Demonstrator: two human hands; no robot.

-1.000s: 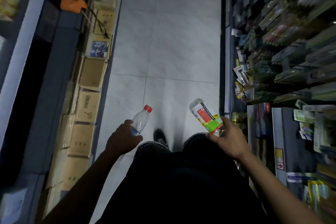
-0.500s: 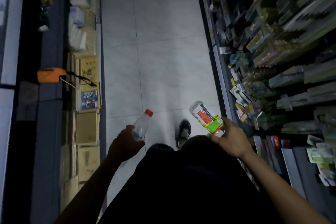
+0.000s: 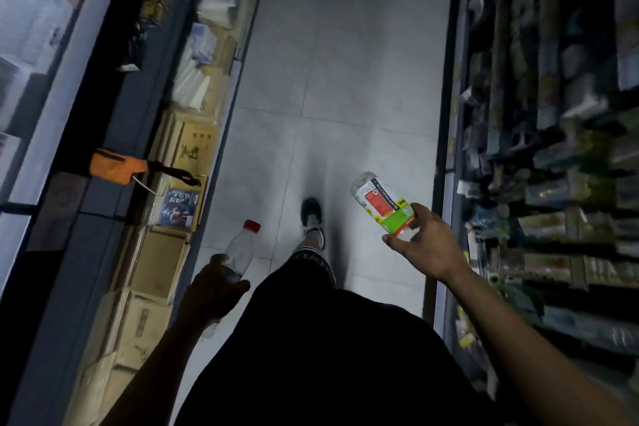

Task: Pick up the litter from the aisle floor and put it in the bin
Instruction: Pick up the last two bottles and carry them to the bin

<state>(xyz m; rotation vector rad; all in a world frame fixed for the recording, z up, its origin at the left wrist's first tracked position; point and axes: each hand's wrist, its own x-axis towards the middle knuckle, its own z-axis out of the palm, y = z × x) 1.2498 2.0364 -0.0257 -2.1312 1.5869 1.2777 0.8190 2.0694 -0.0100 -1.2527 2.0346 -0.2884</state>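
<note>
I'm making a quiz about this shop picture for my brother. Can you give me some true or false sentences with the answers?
1. The left hand holds a clear bottle with a red cap. True.
2. The right hand is empty. False: its fingers hold a bottle with a red and green label.
3. A bin stands in the aisle. False: no bin shows.
4. Cardboard boxes line the floor on the left. True.
5. Both shoes show. False: only one shoe shows.
</note>
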